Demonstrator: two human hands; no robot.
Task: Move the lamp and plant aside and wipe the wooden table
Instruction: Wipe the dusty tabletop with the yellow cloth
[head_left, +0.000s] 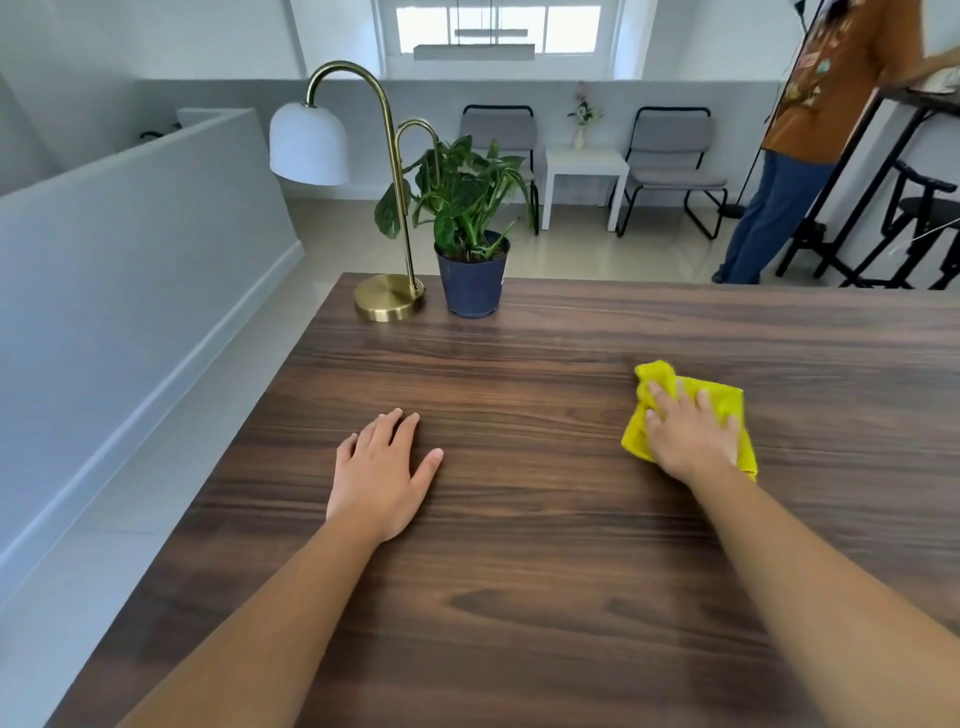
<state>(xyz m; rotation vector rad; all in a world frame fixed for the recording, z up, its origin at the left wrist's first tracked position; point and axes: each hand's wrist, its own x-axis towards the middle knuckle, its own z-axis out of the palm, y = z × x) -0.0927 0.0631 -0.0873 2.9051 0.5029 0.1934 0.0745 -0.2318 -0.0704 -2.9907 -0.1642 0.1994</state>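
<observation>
A dark wooden table (519, 519) fills the lower view. At its far left corner stand a brass lamp (388, 297) with a white shade and, just right of it, a green plant in a dark blue pot (471, 283). My right hand (688, 434) lies flat on a crumpled yellow cloth (724, 400), pressing it onto the table at the right. My left hand (382, 470) rests palm down on the bare wood near the middle, fingers slightly apart, holding nothing.
The table's left edge drops to a tiled floor beside a low white wall (130, 234). Beyond the far edge are two grey chairs (670, 166), a small white side table (584, 171), and a person in an orange top (826, 104) standing at a tall black table.
</observation>
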